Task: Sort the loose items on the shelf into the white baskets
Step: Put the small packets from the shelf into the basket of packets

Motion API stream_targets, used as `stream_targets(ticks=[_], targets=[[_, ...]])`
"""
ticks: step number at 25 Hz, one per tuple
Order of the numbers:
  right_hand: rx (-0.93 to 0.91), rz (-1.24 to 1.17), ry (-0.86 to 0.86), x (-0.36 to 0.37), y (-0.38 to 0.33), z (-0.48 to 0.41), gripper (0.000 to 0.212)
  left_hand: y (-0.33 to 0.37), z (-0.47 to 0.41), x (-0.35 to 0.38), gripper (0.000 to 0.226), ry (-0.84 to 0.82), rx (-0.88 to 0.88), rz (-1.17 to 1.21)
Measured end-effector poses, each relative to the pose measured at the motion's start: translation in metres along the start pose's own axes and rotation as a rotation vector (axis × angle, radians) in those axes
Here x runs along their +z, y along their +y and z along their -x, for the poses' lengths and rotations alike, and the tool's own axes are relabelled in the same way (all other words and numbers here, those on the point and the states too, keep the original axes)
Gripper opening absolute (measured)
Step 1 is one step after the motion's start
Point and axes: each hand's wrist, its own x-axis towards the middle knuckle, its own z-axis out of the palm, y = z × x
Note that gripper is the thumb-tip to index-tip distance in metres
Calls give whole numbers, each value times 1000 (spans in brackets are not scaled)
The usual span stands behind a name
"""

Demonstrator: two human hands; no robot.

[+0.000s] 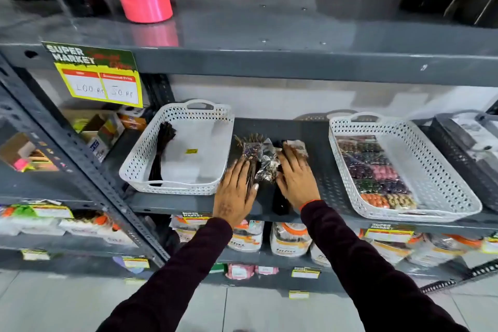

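Baskets first: the left white basket (176,151) sits just left of the loose pile (265,163) and holds a dark bundle (161,151); the right white basket (404,167), to the pile's right with bare shelf (320,170) between, holds rows of coloured packets (374,172). The pile, crinkly clear packets and dark strands, lies mid-shelf between them. The likely risk is that slippery film slides off the shelf's front edge, or that tangled strands drag a wrong packet along. The left hand (235,197) lies flat on the pile's left side, fingers together and nearly straight. The right hand (296,178) rests on its right side, fingers slightly spread over a packet, gripping nothing that I can see.
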Motion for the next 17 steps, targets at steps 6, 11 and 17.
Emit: stream_targets(ticks=[6,11,17], targets=[[-171,3,-449,-1,7,-34,61,-15,5,19,108,-324,-116,-70],[-206,129,-627,-2,-8,-55,46,-16,3,24,121,-397,-154,-158],[-176,80,-420,-13,-3,-44,33,-15,3,26,125,-377,-159,-178]])
